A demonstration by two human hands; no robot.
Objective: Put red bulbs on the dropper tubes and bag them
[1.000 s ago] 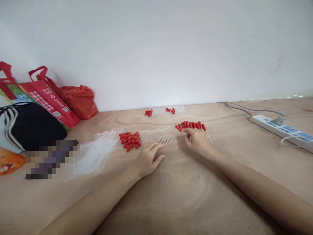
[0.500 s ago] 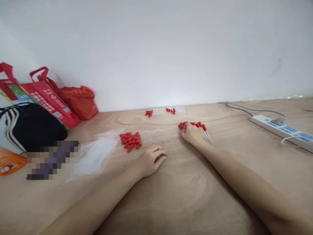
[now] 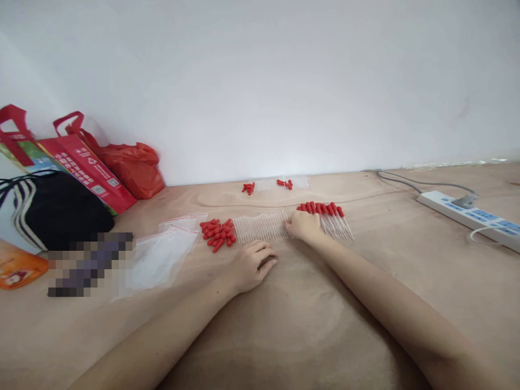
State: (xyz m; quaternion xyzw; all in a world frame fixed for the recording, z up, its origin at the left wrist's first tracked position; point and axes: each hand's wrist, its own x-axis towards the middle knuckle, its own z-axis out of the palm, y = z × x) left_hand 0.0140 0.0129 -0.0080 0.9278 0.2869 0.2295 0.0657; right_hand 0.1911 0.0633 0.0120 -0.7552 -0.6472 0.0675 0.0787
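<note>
My left hand [image 3: 255, 265] rests on the table in front of a row of thin clear dropper tubes [image 3: 260, 227]. Its fingers are slightly curled and apart, and it holds nothing. A pile of red rubber dropper bulbs [image 3: 218, 234] lies at the left end of that row. At the row's right end, the fingertips of my right hand [image 3: 303, 225] are pinched on a clear dropper tube, partly hidden by the fingers. Just beyond and to the right, droppers with red bulbs fitted [image 3: 335, 216] lie side by side, some of them behind the hand.
Clear zip bags [image 3: 164, 260] lie left of the bulbs. Near the wall are another clear bag [image 3: 300, 182] and small red bulbs [image 3: 248, 188]. A power strip [image 3: 471, 216] with cables sits at right. A black drawstring bag [image 3: 65, 208] and red bags [image 3: 136, 168] stand at left.
My right hand has moved left, from the droppers with red bulbs to the right end of the clear tube row. My left hand has stayed in place.
</note>
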